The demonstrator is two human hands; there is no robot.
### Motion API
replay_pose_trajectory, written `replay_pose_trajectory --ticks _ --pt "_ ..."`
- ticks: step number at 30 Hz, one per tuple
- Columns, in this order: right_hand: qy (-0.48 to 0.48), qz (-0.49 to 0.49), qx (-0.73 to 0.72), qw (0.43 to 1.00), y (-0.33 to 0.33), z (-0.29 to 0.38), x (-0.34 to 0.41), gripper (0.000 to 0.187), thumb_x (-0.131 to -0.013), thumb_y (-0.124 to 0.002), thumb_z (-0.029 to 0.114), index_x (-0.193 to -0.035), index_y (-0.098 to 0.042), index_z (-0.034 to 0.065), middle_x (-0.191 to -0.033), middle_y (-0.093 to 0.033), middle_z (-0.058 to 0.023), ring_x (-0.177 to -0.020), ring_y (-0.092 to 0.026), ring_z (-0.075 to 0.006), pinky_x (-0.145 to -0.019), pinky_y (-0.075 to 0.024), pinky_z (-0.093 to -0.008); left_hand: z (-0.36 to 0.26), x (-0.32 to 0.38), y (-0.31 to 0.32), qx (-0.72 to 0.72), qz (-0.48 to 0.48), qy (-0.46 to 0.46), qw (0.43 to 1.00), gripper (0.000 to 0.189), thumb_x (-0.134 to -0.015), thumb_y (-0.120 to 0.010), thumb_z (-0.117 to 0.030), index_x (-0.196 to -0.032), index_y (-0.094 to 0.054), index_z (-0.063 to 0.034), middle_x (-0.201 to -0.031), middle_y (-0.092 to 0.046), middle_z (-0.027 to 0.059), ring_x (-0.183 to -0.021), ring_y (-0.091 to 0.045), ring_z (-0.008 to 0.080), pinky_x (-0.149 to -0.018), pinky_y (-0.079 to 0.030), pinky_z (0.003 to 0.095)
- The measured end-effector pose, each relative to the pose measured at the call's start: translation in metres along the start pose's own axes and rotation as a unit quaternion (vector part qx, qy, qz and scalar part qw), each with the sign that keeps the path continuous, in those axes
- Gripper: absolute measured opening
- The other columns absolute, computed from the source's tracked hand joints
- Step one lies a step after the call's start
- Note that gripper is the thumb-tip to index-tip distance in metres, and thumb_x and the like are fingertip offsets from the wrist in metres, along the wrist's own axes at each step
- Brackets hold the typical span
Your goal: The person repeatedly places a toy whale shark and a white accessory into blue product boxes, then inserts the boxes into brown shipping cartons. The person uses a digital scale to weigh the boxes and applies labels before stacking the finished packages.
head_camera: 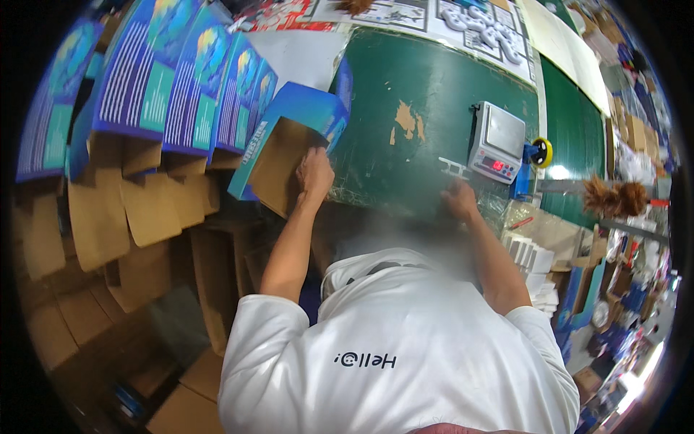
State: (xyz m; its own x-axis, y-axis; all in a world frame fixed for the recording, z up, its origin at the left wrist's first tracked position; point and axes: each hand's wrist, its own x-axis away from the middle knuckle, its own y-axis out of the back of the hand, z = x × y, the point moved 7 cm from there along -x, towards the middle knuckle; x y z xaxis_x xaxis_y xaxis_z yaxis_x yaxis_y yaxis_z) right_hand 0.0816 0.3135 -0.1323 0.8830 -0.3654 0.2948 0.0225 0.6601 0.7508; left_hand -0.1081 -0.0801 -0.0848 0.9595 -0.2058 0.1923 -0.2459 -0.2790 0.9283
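My left hand [315, 172] grips the edge of a blue printed cardboard box [303, 103], at its brown inner flap [284, 154]. The box is tilted on the left part of the green worktop [374, 163], with its flap end towards me. Over the right part of the worktop, my right hand [461, 199] is closed, with a small white slotted piece [453, 167] at its fingertips. A hazy blur covers part of this hand, so the exact grip is unclear. Just beyond it stands a digital scale [497, 142] with a lit red display.
Several blue boxes [135, 81] stand in a row at left, their brown flaps [97, 217] hanging down. A tape roll on a blue dispenser [541, 152] sits beside the scale. White blocks [534, 257] are stacked at right. White moulded parts [482, 30] lie on printed sheets at the back.
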Motion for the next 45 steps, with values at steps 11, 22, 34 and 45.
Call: replay_pose_trajectory --ticks 11,22,34,45 --pt "-0.132 0.097 -0.196 0.967 -0.001 0.005 -0.008 0.034 -0.099 -0.081 0.027 -0.120 -0.074 0.0006 -0.101 -0.077 -0.0064 -0.091 -0.068 -0.0157 -0.083 -0.0551 -0.0342 -0.100 0.091 0.140 0.104 -0.281 -0.348 0.888 0.011 -0.091 -0.075 -0.006 -0.101 -0.073 -0.0010 -0.103 -0.072 0.0210 -0.088 -0.073 0.0419 -0.075 -0.059 0.0467" --pt "0.180 0.134 -0.450 0.864 0.163 0.251 0.035 0.051 -0.107 -0.071 0.030 -0.148 -0.061 0.0012 -0.111 -0.076 -0.0073 -0.094 -0.070 -0.0113 -0.080 -0.0572 -0.0276 -0.122 0.092 0.133 0.078 -0.214 -0.391 0.892 0.034 -0.083 -0.077 -0.014 -0.114 -0.073 0.0002 -0.116 -0.072 0.0183 -0.104 -0.075 0.0394 -0.088 -0.061 0.0440" --pt "0.087 0.181 -0.495 0.846 0.132 0.245 0.041 0.051 -0.102 -0.072 0.021 -0.146 -0.061 -0.0017 -0.103 -0.076 -0.0069 -0.083 -0.071 -0.0126 -0.066 -0.0581 -0.0308 -0.101 0.096 0.127 0.116 -0.117 -0.377 0.911 0.038 -0.082 -0.080 -0.024 -0.107 -0.073 0.0032 -0.108 -0.071 0.0195 -0.096 -0.072 0.0381 -0.083 -0.058 0.0445" --pt "0.310 -0.062 -0.091 0.944 0.168 0.272 0.025 0.015 -0.098 -0.076 0.011 -0.109 -0.081 0.0016 -0.104 -0.079 -0.0171 -0.091 -0.077 -0.0305 -0.081 -0.0615 -0.0380 -0.105 0.132 0.123 0.129 -0.069 -0.464 0.874 0.032 -0.082 -0.080 -0.016 -0.108 -0.074 0.0019 -0.108 -0.072 0.0183 -0.094 -0.070 0.0352 -0.083 -0.056 0.0428"
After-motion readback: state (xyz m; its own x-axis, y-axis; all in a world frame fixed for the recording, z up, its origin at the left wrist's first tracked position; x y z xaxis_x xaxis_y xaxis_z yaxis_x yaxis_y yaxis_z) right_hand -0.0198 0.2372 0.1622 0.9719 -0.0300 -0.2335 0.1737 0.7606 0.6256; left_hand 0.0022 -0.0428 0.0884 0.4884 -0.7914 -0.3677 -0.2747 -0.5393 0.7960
